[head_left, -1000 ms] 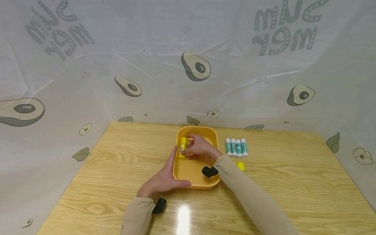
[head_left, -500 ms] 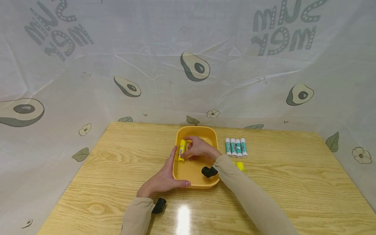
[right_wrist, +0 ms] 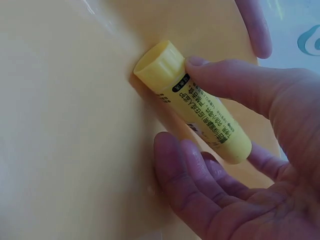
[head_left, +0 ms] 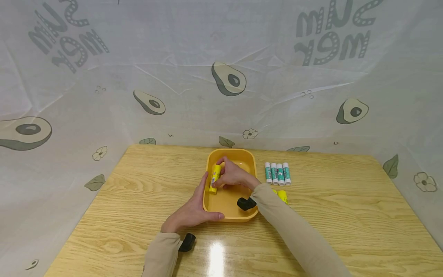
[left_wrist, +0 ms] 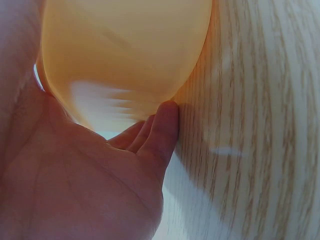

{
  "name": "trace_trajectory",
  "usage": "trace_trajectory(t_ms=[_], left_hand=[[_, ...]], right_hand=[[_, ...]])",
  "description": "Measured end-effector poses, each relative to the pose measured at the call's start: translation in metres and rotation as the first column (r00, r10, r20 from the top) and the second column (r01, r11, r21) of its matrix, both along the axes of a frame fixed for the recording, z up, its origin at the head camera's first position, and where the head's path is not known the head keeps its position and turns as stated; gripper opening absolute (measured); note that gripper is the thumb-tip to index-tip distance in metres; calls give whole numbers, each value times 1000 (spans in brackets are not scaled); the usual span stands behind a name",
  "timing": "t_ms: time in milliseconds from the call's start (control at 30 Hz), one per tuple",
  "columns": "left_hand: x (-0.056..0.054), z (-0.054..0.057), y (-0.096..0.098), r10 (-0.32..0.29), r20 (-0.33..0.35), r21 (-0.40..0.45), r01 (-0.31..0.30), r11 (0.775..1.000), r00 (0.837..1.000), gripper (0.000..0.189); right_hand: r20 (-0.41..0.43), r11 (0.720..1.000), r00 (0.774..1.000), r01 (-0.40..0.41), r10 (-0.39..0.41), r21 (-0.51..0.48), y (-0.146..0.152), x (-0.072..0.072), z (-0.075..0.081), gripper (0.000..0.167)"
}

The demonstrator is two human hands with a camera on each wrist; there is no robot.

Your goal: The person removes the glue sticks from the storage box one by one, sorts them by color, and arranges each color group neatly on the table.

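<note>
My right hand [head_left: 233,175] reaches into a yellow-orange plastic bin [head_left: 230,220] and holds a yellow glue stick [right_wrist: 200,105] near the bin's left wall. In the right wrist view the thumb presses beside its cap end, an index finger is at the other end, and the remaining fingers curl below. The glue stick lies slightly tilted, its far end leaning right in the head view. My left hand [head_left: 190,209] braces the bin's near left corner, fingers straight along the outer left wall and thumb across the front rim. The left wrist view shows the fingertips against the bin's wall [left_wrist: 135,45].
Several green-and-white glue sticks [head_left: 278,174] lie side by side right of the bin. Nearer, yellow glue sticks [head_left: 282,197] are partly hidden behind the right sleeve. A printed cloth [head_left: 187,127] hangs behind the wooden table [head_left: 346,215].
My right hand has shifted the yellow glue stick slightly toward me and then swung its far end to the right. The left hand and the bin stay put.
</note>
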State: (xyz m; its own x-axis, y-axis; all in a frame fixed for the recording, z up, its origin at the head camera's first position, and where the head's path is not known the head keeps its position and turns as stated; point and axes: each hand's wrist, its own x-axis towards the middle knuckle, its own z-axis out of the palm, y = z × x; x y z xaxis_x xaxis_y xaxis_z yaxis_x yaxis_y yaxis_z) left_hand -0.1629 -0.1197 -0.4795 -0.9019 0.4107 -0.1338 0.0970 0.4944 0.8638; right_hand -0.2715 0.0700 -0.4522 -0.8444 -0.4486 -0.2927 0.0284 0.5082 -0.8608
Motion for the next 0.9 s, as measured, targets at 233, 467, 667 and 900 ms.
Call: trace_trajectory(t_ms=[233, 467, 667, 900], left_hand=[[-1, 0, 0, -3, 5, 13, 3, 1000, 1000, 134], [-2, 2, 1, -5, 5, 22, 5, 1000, 1000, 133], [-3, 2, 1, 4, 1, 22, -4, 1000, 1000, 132], [-1, -1, 1, 12, 5, 30, -12, 999, 1000, 134]], right_hand=[[-22, 1000, 1000, -21, 20, -22, 0, 1, 2, 76], [-28, 996, 999, -22, 20, -85, 2, 2, 4, 72], [-15, 987, 1000, 24, -27, -160, 7, 1, 6, 69], [-32, 977, 997, 62, -70, -205, 22, 8, 17, 68]])
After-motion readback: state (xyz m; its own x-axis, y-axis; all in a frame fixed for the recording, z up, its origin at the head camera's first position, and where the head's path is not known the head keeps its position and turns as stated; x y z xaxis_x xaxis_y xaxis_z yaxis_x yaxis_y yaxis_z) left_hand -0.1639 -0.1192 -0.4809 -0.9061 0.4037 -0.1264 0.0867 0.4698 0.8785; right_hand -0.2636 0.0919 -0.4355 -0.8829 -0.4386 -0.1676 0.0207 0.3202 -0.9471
